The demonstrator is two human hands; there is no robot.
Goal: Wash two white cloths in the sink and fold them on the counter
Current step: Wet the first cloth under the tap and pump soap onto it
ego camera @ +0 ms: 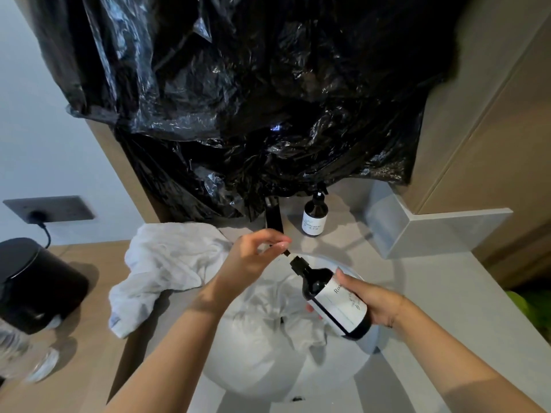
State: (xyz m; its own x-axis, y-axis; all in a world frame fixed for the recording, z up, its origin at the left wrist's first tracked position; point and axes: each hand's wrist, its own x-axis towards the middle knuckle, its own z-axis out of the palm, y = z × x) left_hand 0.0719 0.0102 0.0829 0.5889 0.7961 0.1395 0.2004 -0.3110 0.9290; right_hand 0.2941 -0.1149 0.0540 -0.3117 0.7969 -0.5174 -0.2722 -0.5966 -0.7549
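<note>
One white cloth (268, 308) lies bunched inside the round white sink (238, 368). A second white cloth (161, 263) is crumpled on the counter left of the sink, one edge hanging over the rim. My right hand (369, 302) grips a dark pump bottle with a white label (334, 299), tilted over the sink with its pump pointing up and left. My left hand (253, 251) hovers at the pump head, fingers bent over it; the palm faces the nozzle.
A black faucet (272, 216) stands behind the sink. Beside it is another dark labelled bottle (314, 216). Black plastic sheeting (253, 99) covers the wall above. A black cylindrical appliance (35, 284) and clear glasses (26, 356) sit at the left, with a wall socket (50, 208).
</note>
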